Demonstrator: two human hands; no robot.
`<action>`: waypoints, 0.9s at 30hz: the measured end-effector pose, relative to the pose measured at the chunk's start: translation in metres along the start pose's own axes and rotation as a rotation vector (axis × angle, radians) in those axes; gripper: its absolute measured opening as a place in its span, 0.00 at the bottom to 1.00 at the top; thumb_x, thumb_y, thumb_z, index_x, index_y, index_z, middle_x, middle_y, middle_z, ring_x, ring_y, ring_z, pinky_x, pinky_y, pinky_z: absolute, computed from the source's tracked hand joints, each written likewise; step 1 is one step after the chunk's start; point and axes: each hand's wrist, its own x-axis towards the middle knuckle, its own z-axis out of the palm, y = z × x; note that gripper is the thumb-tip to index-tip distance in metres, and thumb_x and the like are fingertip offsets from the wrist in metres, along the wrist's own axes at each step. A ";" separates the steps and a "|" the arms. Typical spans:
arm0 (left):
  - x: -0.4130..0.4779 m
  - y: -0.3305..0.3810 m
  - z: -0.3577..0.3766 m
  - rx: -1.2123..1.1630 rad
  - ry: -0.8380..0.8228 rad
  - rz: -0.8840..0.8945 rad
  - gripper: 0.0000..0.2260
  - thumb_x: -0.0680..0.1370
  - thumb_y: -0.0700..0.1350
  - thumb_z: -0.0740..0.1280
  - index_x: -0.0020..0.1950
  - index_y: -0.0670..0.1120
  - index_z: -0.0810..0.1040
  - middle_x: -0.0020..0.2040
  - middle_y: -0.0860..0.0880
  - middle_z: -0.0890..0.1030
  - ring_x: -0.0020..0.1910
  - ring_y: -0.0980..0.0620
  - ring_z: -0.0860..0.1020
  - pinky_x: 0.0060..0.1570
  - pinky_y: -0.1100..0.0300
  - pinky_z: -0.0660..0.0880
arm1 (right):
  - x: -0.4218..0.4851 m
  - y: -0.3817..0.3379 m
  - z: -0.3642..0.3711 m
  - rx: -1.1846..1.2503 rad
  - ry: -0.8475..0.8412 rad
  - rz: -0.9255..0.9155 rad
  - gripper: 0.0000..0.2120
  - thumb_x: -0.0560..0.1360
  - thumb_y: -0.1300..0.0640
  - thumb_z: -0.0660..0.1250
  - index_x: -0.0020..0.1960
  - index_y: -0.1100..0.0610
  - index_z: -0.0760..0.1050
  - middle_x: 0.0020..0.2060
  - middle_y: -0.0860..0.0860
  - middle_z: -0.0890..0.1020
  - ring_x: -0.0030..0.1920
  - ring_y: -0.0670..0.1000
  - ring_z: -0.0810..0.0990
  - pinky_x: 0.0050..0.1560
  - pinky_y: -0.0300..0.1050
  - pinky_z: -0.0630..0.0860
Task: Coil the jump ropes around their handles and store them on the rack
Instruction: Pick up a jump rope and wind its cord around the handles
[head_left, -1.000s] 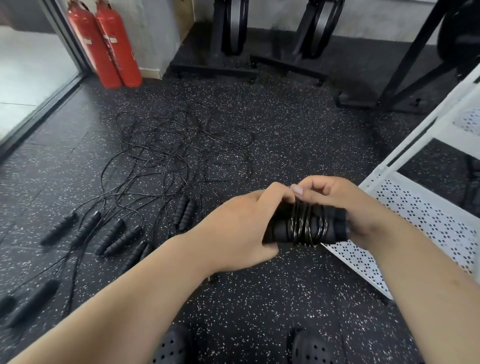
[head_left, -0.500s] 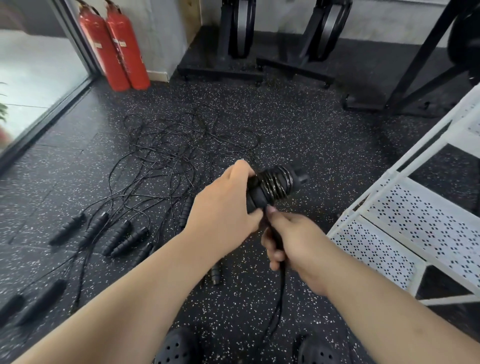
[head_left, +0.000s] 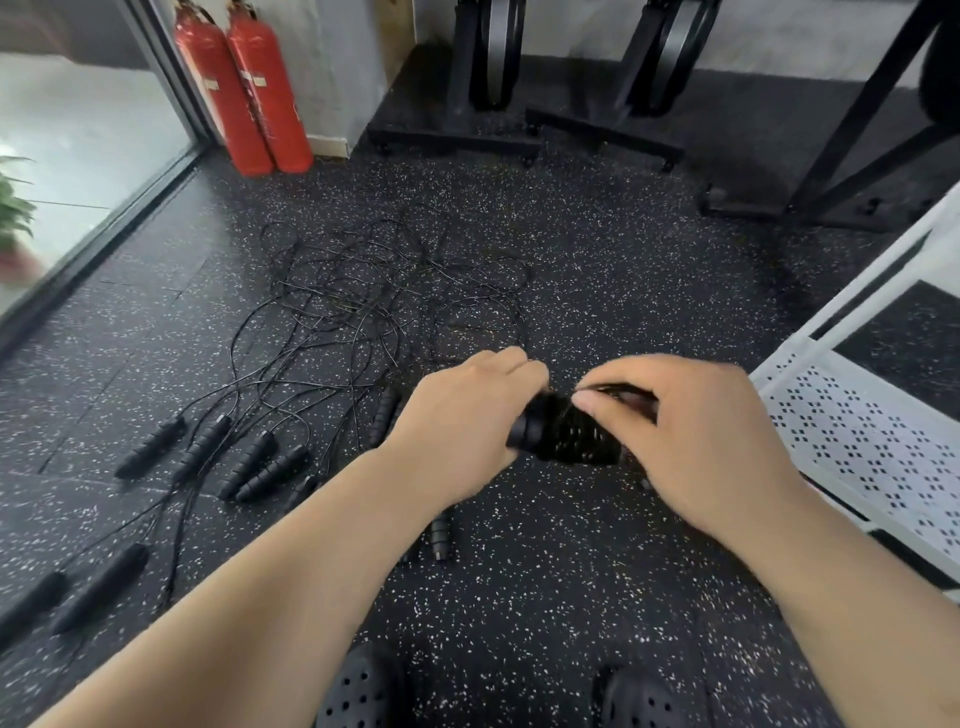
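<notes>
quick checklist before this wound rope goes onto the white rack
1. Left hand grips one end of the rope bundle: ok.
2. Right hand pinches the cord at the bundle's top: ok.
3. Cord wound around the handles: ok.
4. Cord end tucked so it won't unwind: cannot tell, the right hand hides it and the picture is blurred there.
5. Rack shelf in view at the right: ok.
6. Other ropes coiled: not ok, the loose ropes lie uncoiled and tangled.
</notes>
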 end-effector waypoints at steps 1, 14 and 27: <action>0.000 0.003 0.000 -0.012 -0.007 0.049 0.22 0.72 0.47 0.78 0.59 0.55 0.71 0.56 0.57 0.73 0.56 0.53 0.75 0.44 0.52 0.78 | 0.003 0.006 -0.002 0.052 -0.003 0.030 0.03 0.77 0.42 0.75 0.49 0.39 0.86 0.39 0.35 0.85 0.41 0.38 0.82 0.46 0.44 0.80; -0.004 0.025 -0.015 -0.498 0.071 0.184 0.24 0.71 0.40 0.80 0.64 0.49 0.76 0.60 0.55 0.76 0.58 0.51 0.78 0.53 0.46 0.78 | 0.021 0.043 -0.017 0.965 -0.472 0.411 0.09 0.72 0.50 0.76 0.48 0.54 0.86 0.44 0.53 0.85 0.40 0.49 0.83 0.41 0.42 0.81; 0.001 0.009 -0.011 -0.376 0.195 -0.248 0.24 0.72 0.43 0.79 0.62 0.54 0.71 0.58 0.57 0.75 0.59 0.53 0.72 0.56 0.58 0.69 | 0.000 -0.009 0.057 0.728 -0.338 0.560 0.15 0.89 0.52 0.57 0.48 0.55 0.77 0.33 0.54 0.78 0.30 0.52 0.73 0.42 0.56 0.79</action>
